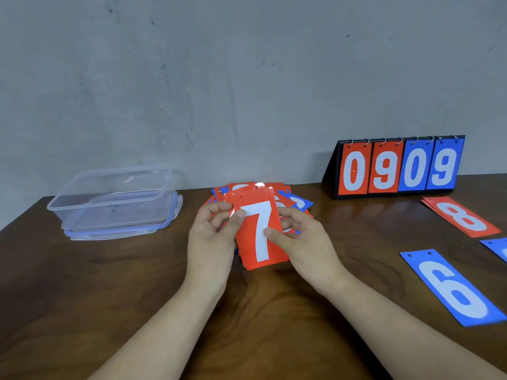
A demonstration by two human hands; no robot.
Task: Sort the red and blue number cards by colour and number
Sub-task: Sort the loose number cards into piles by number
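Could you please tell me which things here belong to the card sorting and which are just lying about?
In the job: red 7 card, pinched by left hand and right hand; mixed card heap; red 8 stack; blue 6 card.
Lying about: clear box; scoreboard stand.

One red 7 card [260, 234] in your grip, one clear box [109, 200], one scoreboard [397, 167] showing four digits, two red, two blue. One red 8 pile [463, 218], one blue 6 [452, 289], one more blue card [498, 246]. The heap [300, 202] can't be counted.

Container [115, 198] left, card pile [299, 204] centre, scoreboard [397, 168] back right (all on table [82, 297])
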